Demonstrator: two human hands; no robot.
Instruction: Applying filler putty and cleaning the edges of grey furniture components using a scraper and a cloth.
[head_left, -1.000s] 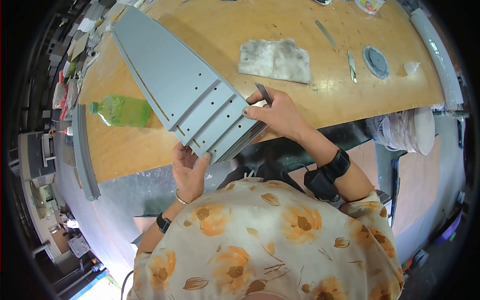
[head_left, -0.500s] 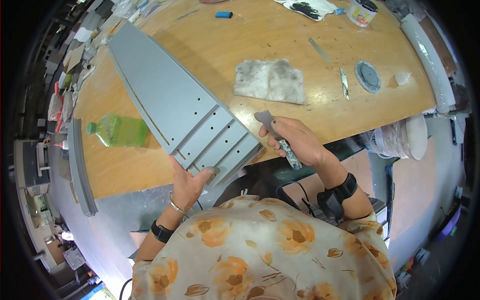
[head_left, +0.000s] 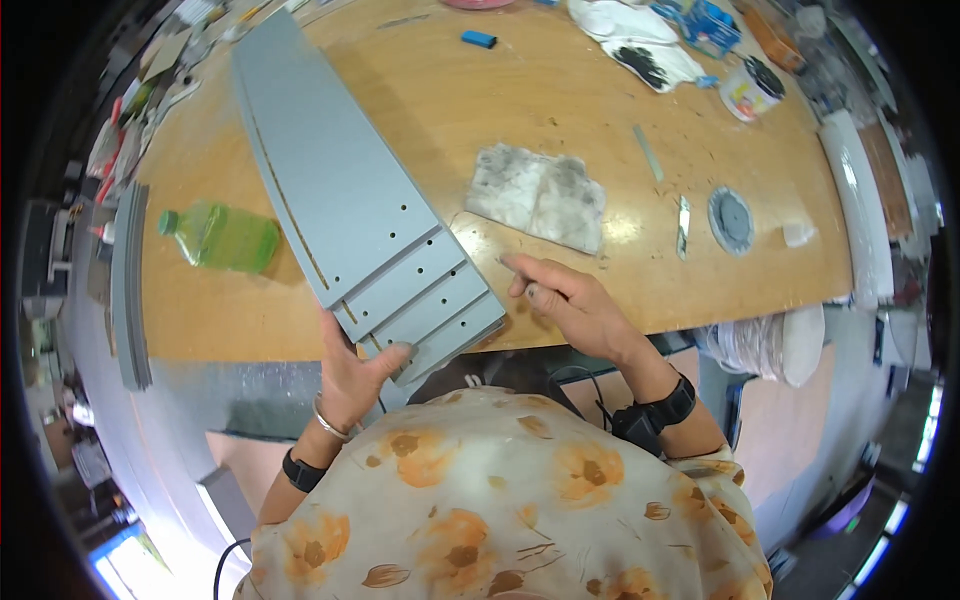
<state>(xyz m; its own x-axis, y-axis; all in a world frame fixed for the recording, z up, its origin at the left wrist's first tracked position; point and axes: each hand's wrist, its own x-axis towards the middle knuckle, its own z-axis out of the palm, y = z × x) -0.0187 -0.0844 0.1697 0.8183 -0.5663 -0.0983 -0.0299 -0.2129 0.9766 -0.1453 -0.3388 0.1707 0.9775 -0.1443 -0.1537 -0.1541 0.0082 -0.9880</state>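
Note:
A stack of long grey panels (head_left: pixel 330 150) lies aslant on the table, their near ends stepped like stairs and dotted with small holes. My left hand (head_left: pixel 355 375) grips the near left corner of the stack, thumb on top and the other fingers out of sight beneath. Just right of the near ends, my right hand (head_left: pixel 575 310) is palm down, index finger stretched toward the panels' edge and the other fingers curled. Whatever it holds is hidden under it. Beyond that hand lies a stained white cloth (head_left: pixel 540 195).
A green liquid bottle (head_left: pixel 225 238) lies left of the panels. Grey strips (head_left: pixel 130 290) stand at the table's left edge. On the right are a thin blade (head_left: pixel 683 228), a round grey lid (head_left: pixel 733 220) and a tub (head_left: pixel 750 90). A blue block (head_left: pixel 479 39) sits at the back.
My right hand has turned palm down, and the small scraper seen in it before no longer shows. My left hand keeps its grip on the panels. The whole view has shifted slightly.

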